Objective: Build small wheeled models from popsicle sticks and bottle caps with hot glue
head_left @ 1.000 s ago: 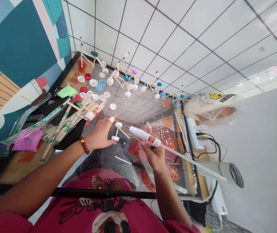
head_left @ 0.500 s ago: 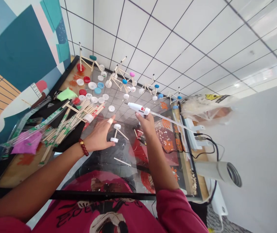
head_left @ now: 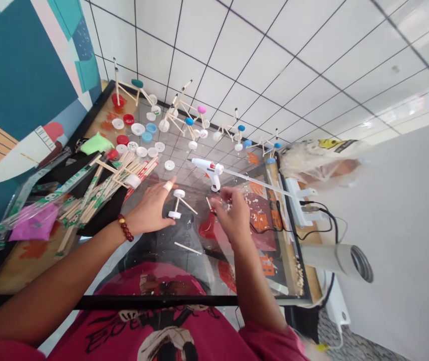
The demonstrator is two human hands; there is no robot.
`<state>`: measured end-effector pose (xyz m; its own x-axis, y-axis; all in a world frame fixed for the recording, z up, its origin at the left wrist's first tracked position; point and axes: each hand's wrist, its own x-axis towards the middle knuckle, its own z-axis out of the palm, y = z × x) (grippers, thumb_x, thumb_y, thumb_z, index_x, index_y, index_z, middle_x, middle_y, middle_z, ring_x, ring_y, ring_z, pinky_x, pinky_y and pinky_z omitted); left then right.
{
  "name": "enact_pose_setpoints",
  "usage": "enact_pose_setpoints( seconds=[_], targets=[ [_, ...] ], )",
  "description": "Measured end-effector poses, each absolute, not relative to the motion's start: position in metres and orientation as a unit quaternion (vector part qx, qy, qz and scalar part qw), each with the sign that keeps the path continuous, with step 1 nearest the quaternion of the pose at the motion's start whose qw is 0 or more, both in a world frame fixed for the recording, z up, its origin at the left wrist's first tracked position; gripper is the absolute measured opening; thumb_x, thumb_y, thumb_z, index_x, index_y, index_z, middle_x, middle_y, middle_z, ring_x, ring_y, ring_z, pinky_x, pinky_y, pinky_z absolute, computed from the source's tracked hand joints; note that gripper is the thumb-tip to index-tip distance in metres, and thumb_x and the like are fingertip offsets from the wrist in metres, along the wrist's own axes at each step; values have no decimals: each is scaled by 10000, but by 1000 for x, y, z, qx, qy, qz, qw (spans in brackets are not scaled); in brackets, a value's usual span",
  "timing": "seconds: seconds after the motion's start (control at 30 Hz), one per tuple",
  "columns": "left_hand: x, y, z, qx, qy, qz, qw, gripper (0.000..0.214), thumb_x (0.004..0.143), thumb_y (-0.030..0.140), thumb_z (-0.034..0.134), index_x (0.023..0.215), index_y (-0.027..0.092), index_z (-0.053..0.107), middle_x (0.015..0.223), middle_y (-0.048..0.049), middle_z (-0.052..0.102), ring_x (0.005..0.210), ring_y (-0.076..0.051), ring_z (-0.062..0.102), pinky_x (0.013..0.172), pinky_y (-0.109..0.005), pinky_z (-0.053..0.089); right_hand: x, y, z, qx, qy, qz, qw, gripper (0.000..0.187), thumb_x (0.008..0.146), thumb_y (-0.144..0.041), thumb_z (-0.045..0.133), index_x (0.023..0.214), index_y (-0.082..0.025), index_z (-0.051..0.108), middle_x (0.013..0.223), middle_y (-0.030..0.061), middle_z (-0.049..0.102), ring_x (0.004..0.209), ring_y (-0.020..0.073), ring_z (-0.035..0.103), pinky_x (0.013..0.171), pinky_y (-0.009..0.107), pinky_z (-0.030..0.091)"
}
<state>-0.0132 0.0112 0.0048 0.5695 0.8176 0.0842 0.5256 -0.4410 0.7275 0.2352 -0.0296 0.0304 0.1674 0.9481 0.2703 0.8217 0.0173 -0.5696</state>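
Observation:
My left hand (head_left: 152,205) is open, fingers spread, resting on the glass tabletop beside a small piece made of two white bottle caps (head_left: 175,215) and thin wooden sticks (head_left: 189,205). The thumb lies close to the lower cap; I cannot tell if they touch. My right hand (head_left: 233,213) is open, with thumb and fingers apart, just below a white hot glue gun (head_left: 204,165) and not holding it. The gun stands on the table, nozzle to the left, a long clear glue stick (head_left: 255,180) out of its back. A short stick (head_left: 209,203) lies near my right thumb.
Bundled wooden sticks (head_left: 99,193) and a purple packet (head_left: 34,223) lie at left. Loose caps (head_left: 138,130) and several stick-and-cap models (head_left: 188,120) line the back. A loose stick (head_left: 187,248) lies in front. A power strip (head_left: 300,205) and grey cylinder (head_left: 337,260) are at right.
My right hand has let go of the glue gun and drawn down from it, leaving it standing on the table. My left hand stays beside the cap-and-stick piece. The view has shifted slightly.

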Motion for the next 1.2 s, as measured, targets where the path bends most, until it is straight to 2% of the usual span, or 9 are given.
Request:
enact_pose_setpoints(
  seconds=[0.03,0.07,0.13,0.23,0.37,0.43,0.63,0.73,1.2],
  targets=[
    [-13,11,5,821,410,217,333,1126,626,252,808,1527,205,135,1396,-135,520,1352,-325,411,1118,-491,312,232,-47,35,-667,-673,135,290,139,833,-297,640,919,-189,627,842,49,665,771,190,594,751,325,455],
    [-13,11,4,822,409,217,331,1121,624,252,811,1525,202,147,1393,-137,522,1352,-327,410,1119,-491,312,229,-63,39,-627,-713,195,247,96,851,-296,640,842,-202,624,778,18,653,721,165,585,714,294,443],
    [-13,12,4,825,407,218,326,1119,620,257,817,1523,197,157,1388,-138,528,1354,-328,407,1121,-487,311,224,-87,42,-543,-775,289,148,113,831,-303,694,820,-210,629,758,0,644,718,151,588,677,265,420],
    [-12,12,3,827,406,216,322,1123,623,267,816,1523,192,149,1385,-132,532,1350,-320,412,1122,-478,312,219,-102,38,-520,-801,291,64,160,791,-299,750,854,-201,641,818,18,646,760,160,589,663,261,397],
    [-12,12,1,829,409,208,320,1138,620,278,815,1527,211,130,1395,-116,527,1351,-317,410,1117,-487,315,221,-96,35,-504,-825,254,17,99,849,-207,670,763,-188,625,797,26,634,776,163,579,691,278,376],
    [-12,12,1,829,410,206,319,1139,619,279,814,1528,214,131,1393,-117,529,1355,-321,407,1116,-491,316,223,-87,39,-509,-827,234,29,84,868,-176,627,786,-186,611,797,31,635,776,170,572,703,291,376],
    [-12,11,3,828,411,214,317,1124,618,255,812,1530,198,158,1379,-131,540,1355,-329,411,1115,-490,325,222,-61,35,-562,-779,179,212,71,933,-199,535,914,-203,603,855,46,673,811,188,590,762,316,431],
    [-11,11,4,827,412,214,317,1122,619,244,809,1532,209,158,1393,-128,530,1355,-327,411,1111,-492,329,217,-56,24,-545,-785,144,257,106,939,-187,519,956,-208,622,903,60,694,857,202,599,792,340,440],
    [-12,11,4,828,407,211,322,1095,650,262,791,1536,203,150,1381,-127,542,1347,-340,418,1088,-511,343,216,-54,8,-525,-810,71,251,139,934,-159,523,973,-216,644,919,47,709,873,201,587,784,363,399]
  ],
)
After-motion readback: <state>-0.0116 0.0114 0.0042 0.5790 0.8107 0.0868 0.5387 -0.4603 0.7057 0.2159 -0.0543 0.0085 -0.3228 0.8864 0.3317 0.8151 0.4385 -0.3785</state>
